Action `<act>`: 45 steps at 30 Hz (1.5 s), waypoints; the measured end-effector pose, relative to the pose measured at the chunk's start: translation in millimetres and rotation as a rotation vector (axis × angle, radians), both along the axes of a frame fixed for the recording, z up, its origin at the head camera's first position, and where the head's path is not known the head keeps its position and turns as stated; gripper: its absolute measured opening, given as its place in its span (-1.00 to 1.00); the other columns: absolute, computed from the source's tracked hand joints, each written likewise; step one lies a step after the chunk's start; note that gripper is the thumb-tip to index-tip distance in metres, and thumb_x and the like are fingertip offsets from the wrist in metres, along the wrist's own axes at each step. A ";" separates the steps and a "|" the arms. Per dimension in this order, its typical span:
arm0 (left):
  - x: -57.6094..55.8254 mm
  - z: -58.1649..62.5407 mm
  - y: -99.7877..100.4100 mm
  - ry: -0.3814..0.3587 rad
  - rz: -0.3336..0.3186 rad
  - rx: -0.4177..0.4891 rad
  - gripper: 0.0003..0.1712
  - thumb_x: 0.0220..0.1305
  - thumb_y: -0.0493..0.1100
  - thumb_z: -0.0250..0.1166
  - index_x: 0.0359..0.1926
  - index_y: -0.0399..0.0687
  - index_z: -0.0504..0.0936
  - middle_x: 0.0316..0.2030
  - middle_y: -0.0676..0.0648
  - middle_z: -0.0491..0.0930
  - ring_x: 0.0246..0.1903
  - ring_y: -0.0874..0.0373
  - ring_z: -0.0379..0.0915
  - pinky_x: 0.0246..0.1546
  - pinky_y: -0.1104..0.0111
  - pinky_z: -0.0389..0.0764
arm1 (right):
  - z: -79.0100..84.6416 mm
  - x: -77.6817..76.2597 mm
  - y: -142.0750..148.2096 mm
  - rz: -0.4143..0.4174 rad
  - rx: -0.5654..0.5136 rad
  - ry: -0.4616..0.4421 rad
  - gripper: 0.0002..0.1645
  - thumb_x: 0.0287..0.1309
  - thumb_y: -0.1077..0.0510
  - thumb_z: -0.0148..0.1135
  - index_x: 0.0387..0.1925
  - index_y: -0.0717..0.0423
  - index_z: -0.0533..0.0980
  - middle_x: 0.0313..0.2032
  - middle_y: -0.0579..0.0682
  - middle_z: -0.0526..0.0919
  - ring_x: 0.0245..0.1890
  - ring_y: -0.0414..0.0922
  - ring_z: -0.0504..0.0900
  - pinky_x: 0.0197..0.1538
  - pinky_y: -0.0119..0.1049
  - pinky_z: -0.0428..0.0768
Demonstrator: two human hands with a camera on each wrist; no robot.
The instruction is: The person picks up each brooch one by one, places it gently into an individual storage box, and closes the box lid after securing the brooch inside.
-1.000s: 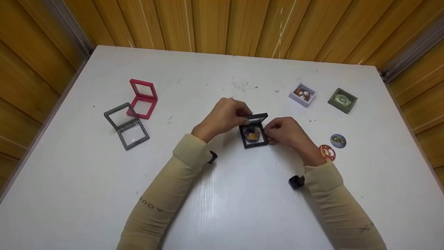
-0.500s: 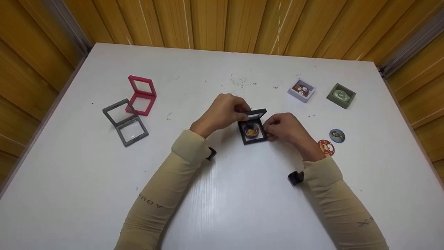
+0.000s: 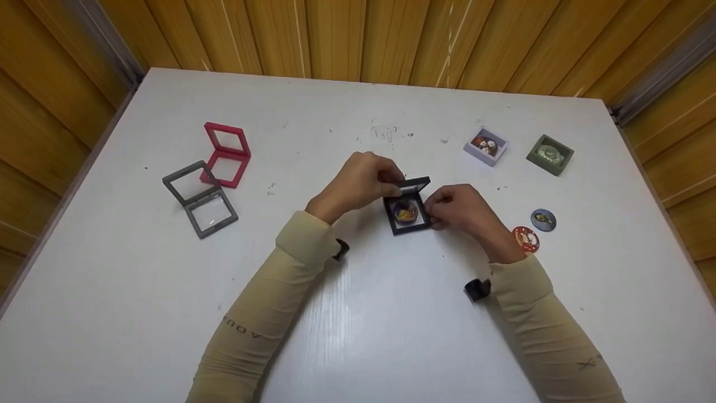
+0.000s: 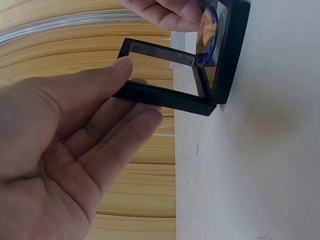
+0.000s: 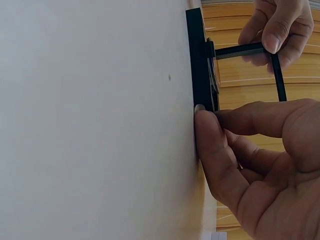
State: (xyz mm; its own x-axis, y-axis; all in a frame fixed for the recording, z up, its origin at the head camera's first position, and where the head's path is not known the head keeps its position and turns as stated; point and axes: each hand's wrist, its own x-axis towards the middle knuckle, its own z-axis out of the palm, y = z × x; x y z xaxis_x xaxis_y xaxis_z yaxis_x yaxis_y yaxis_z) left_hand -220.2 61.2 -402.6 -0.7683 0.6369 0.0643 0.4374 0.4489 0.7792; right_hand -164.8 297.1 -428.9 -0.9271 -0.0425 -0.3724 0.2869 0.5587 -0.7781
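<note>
A black display frame stands hinged open on the white table, its lid raised at a steep angle. My left hand pinches the lid's edge between thumb and fingers. On the clear film of the base lies a round badge with a blue and gold picture; the left wrist view shows it from the side. My right hand grips the right side of the base, with thumb and forefinger at its edge. The other fingers of the right hand curl beneath the palm.
Left on the table, a grey frame and a red frame stand unfolded. A lilac box and a green box, each with a badge inside, sit at back right. A blue badge and a red badge lie by my right wrist.
</note>
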 end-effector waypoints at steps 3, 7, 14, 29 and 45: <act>2.2 -1.6 -1.2 -0.007 0.009 -0.001 -0.81 0.33 -0.33 0.51 -0.05 -0.21 0.83 -0.19 -0.08 0.80 -0.20 0.17 0.70 -0.11 0.39 0.62 | -1.7 1.2 -0.4 0.010 0.003 0.005 -0.76 0.40 0.35 0.21 -0.03 0.46 0.65 -0.12 0.26 0.68 -0.36 -0.18 0.69 -0.22 -0.37 0.73; 3.6 -5.9 -2.0 -0.004 0.009 -0.002 -0.81 0.32 -0.32 0.51 -0.05 -0.21 0.83 -0.21 -0.07 0.80 -0.21 0.17 0.68 -0.12 0.38 0.61 | -5.5 3.4 -1.0 0.016 0.016 0.006 -0.76 0.40 0.35 0.20 -0.04 0.44 0.66 -0.12 0.25 0.68 -0.35 -0.17 0.70 -0.22 -0.37 0.73; 4.7 -11.2 -6.0 -0.005 0.016 -0.015 -0.80 0.31 -0.33 0.52 -0.04 -0.22 0.83 -0.20 -0.09 0.79 -0.21 0.15 0.68 -0.11 0.38 0.61 | -12.8 3.5 -6.0 0.021 -0.006 -0.003 -0.76 0.37 0.37 0.21 -0.04 0.45 0.66 -0.08 0.30 0.69 -0.35 -0.15 0.71 -0.22 -0.34 0.74; 0.9 -4.9 3.4 -0.006 -0.038 0.009 -0.79 0.27 -0.35 0.54 -0.07 -0.23 0.83 -0.22 -0.09 0.79 -0.24 0.18 0.66 -0.16 0.42 0.58 | 0.4 2.1 2.0 -0.009 0.020 -0.009 -0.72 0.38 0.33 0.22 0.00 0.45 0.66 -0.09 0.24 0.68 -0.34 -0.19 0.69 -0.22 -0.39 0.72; 14.6 1.5 1.3 0.044 -0.106 -0.057 -0.82 0.16 -0.38 0.60 -0.19 -0.22 0.85 -0.31 -0.07 0.78 -0.28 0.15 0.66 -0.20 0.40 0.61 | 0.8 8.0 -3.2 -0.030 -0.014 -0.023 -0.74 0.39 0.33 0.25 0.00 0.45 0.64 -0.03 0.31 0.64 -0.30 -0.15 0.70 -0.17 -0.35 0.74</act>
